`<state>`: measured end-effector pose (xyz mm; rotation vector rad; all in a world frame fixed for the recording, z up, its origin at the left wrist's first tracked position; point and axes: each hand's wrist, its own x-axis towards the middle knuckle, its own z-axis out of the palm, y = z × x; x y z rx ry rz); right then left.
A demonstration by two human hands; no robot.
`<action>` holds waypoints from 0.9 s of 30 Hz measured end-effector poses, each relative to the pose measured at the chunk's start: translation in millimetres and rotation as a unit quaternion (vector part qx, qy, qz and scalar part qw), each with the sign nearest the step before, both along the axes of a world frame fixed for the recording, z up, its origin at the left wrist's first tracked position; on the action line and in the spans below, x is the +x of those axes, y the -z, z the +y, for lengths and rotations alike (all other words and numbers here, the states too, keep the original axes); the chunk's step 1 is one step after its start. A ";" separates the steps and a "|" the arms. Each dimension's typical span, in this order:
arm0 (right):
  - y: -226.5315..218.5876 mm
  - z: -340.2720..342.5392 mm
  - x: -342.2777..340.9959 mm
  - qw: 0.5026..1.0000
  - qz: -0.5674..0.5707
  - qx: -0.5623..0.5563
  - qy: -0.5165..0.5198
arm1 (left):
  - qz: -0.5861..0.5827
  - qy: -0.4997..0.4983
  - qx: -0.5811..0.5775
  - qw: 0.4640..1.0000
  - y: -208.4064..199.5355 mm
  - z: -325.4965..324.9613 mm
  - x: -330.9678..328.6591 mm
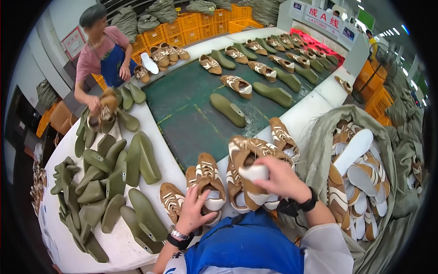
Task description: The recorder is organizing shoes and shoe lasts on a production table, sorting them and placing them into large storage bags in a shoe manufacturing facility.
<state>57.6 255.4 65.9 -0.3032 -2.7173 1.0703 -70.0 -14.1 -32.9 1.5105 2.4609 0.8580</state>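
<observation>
In my right hand [282, 180] is a brown-and-white sneaker [250, 150], gripped by its white heel and raised over other sneakers. My left hand [194, 217] rests against a second brown sneaker [207, 171], its fingers curved about the collar and heel. That shoe stands on the white table edge right in front of my blue apron [244, 249]. Close by on the left lies another brown sneaker [171, 198], and one more sneaker [284, 137] stands beyond my right hand. The underside of the left hand's hold is partly hidden.
Green shoe lasts [146, 214] pile up on the left white table. Ahead, sneakers and lasts stand in rows on a green belt [182, 123]. A grey sack [319, 169] full of sneakers is at my right. A co-worker [98, 55] handles a shoe at the far left.
</observation>
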 end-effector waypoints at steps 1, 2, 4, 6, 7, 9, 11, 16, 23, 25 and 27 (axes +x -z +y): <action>-15.4 2.8 -11.2 0.999 0.006 -0.046 0.020 | 0.026 0.015 -0.006 1.000 1.7 4.4 -0.7; -18.2 6.7 -25.6 0.978 0.059 -0.197 0.023 | 0.023 0.027 0.002 0.999 19.4 3.4 -2.2; -32.9 10.9 -57.2 0.909 0.128 -0.396 0.035 | 0.017 0.015 0.031 0.999 23.9 4.5 -3.5; -37.2 -5.8 -66.9 0.958 0.104 -0.269 -0.008 | -0.053 -0.039 0.111 0.992 16.4 -1.2 -6.4; -35.6 -16.9 -71.8 0.986 0.080 -0.144 -0.040 | -0.130 -0.087 0.175 0.972 15.3 -3.8 -16.0; -17.6 -41.5 -75.9 0.963 0.209 0.132 -0.108 | -0.135 -0.212 0.282 0.926 -37.0 4.6 -18.9; 0.5 -65.2 -67.9 0.945 0.222 0.199 -0.134 | 0.014 -0.205 0.271 0.940 -87.6 18.6 -25.9; 26.1 -109.5 -63.0 0.948 0.243 0.121 -0.167 | 0.119 -0.230 0.147 0.955 -73.7 24.6 -51.4; -8.6 -86.8 -67.9 0.966 0.232 0.059 -0.098 | 0.137 -0.141 0.148 0.969 -79.3 29.9 -21.2; -4.3 -81.4 -68.9 0.975 0.167 0.115 -0.092 | 0.128 -0.122 0.146 0.973 -86.6 35.9 -12.8; 4.6 -80.4 -65.0 0.972 0.180 0.123 -0.084 | 0.082 -0.156 0.202 0.963 -87.2 37.5 -5.9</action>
